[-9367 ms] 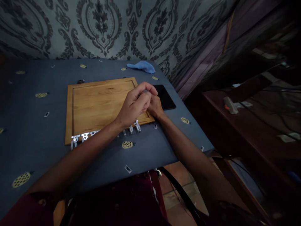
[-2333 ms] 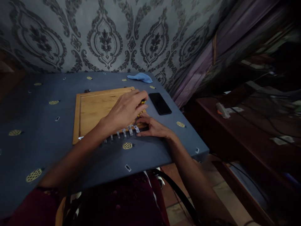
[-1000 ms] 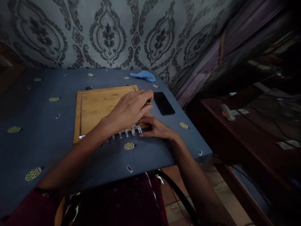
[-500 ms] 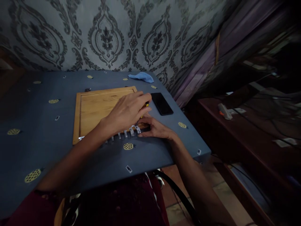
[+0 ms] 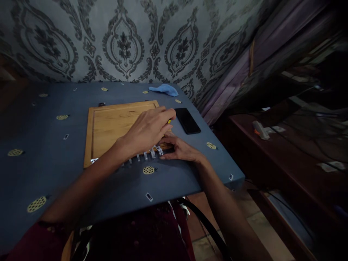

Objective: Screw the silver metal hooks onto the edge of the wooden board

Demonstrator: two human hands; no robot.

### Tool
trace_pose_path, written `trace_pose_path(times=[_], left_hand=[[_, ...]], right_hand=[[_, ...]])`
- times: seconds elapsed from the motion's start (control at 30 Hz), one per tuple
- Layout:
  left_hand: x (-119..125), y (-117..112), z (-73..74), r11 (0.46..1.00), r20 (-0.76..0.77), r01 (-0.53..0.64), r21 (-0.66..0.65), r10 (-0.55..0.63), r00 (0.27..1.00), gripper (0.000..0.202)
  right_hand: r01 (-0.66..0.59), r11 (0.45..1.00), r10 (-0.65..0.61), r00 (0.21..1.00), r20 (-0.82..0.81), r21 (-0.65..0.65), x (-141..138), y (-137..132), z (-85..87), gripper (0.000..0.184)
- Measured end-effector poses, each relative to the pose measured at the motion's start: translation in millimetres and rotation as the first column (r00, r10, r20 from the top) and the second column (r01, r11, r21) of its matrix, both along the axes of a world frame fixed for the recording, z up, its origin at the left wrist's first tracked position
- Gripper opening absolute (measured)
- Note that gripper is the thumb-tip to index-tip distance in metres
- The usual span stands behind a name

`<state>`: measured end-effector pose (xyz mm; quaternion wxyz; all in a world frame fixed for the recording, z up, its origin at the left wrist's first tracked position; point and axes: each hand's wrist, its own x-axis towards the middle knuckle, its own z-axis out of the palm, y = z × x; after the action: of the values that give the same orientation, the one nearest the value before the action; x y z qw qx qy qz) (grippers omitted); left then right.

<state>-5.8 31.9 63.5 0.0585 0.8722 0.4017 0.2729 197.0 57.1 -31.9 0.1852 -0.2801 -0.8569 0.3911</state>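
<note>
A wooden board (image 5: 112, 127) with a raised rim lies on the table. Small metal clips (image 5: 145, 156) line its near edge, towards the right. My left hand (image 5: 150, 127) reaches over the board's right side, fingers curled around a yellow-and-black tool (image 5: 169, 121). Most of that tool is hidden by the hand, so its kind does not show. At the near right corner, my right hand (image 5: 182, 148) pinches the board's edge beside the last clips, its thumb on the near side. The right fingertips are partly covered by the left hand.
A black phone (image 5: 187, 120) lies just right of the board, and a blue cloth (image 5: 164, 89) is near the wall. The table has a blue patterned cover (image 5: 114, 195). To the right stands a dark red surface (image 5: 274, 156) with cables and a whitish object (image 5: 260, 129).
Both hands stay in almost the same place. The left hand and the yellow-and-black tool have turned very slightly, with less of the tool showing.
</note>
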Motion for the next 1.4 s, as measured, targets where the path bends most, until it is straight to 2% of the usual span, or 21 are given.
trace_pose_path(times=[0.1, 0.17, 0.27, 0.33, 0.43, 0.53, 0.6, 0.7, 0.8, 0.87, 0.93, 1.03, 1.13, 1.4], left_hand=[[-0.7, -0.1, -0.5, 1.000, 0.002, -0.012, 0.003, 0.012, 1.000, 0.017], [-1.1, -0.6, 0.9, 1.000, 0.008, -0.015, -0.004, 0.015, 1.000, 0.019], [-0.9, -1.8, 4.2, 0.999, -0.006, -0.015, -0.038, 0.015, 1.000, 0.018], [-0.4, -2.7, 6.1, 0.998, -0.019, -0.021, -0.063, 0.020, 1.000, 0.017], [0.4, -3.9, 7.8, 0.997, -0.012, -0.013, -0.073, 0.012, 1.000, 0.014], [-0.6, -5.4, 8.1, 0.995, 0.001, -0.015, -0.103, 0.016, 1.000, 0.012], [-4.3, -6.8, 6.7, 0.988, 0.024, -0.029, -0.151, 0.033, 0.999, 0.018], [-15.1, -10.0, -1.0, 0.975, 0.068, -0.048, -0.215, 0.064, 0.996, 0.043], [-27.0, -14.4, -16.3, 0.956, 0.012, -0.082, -0.283, 0.090, 0.996, 0.059], [-31.4, -17.3, -28.8, 0.946, -0.050, -0.060, -0.318, 0.046, 0.998, 0.068], [-32.2, -19.3, -40.6, 0.950, -0.082, 0.013, -0.313, -0.041, 0.996, 0.076], [-29.2, -20.8, -52.7, 0.946, -0.103, 0.060, -0.319, -0.097, 0.990, 0.087], [-25.9, -22.1, -58.3, 0.940, -0.127, 0.039, -0.338, -0.087, 0.988, 0.092], [-20.9, -25.1, -66.0, 0.943, -0.205, 0.015, -0.333, -0.088, 0.975, 0.088]], right_hand=[[0.027, 0.999, -0.027, 0.999, -0.019, -0.021, 1.1, -0.3, 1.3, 0.055], [0.085, 0.995, -0.089, 0.993, -0.084, -0.051, 1.1, -1.5, 4.0, 0.060], [0.225, 0.972, -0.234, 0.945, -0.228, -0.063, -2.3, -3.2, 11.4, 0.057], [0.291, 0.956, -0.285, 0.909, -0.304, -0.026, -7.2, -3.6, 17.7, 0.056], [0.309, 0.949, -0.269, 0.897, -0.352, 0.062, -15.5, -3.5, 26.1, 0.050], [0.330, 0.939, -0.276, 0.890, -0.363, 0.097, -21.0, -4.1, 30.4, 0.049], [0.350, 0.930, -0.291, 0.889, -0.354, 0.113, -22.6, -5.8, 32.3, 0.049], [0.366, 0.920, -0.305, 0.894, -0.327, 0.142, -23.6, -10.2, 36.0, 0.048], [0.368, 0.919, -0.313, 0.899, -0.308, 0.140, -24.3, -14.4, 39.6, 0.048], [0.365, 0.921, -0.309, 0.898, -0.314, 0.136, -24.3, -16.0, 40.2, 0.044], [0.371, 0.918, -0.310, 0.893, -0.327, 0.143, -23.6, -16.7, 39.3, 0.038], [0.386, 0.909, -0.320, 0.888, -0.329, 0.159, -21.0, -17.4, 37.4, 0.032], [0.385, 0.910, -0.321, 0.889, -0.328, 0.154, -18.2, -18.6, 37.3, 0.030], [0.408, 0.904, -0.350, 0.879, -0.325, 0.131, -16.0, -19.8, 37.7, 0.035]])
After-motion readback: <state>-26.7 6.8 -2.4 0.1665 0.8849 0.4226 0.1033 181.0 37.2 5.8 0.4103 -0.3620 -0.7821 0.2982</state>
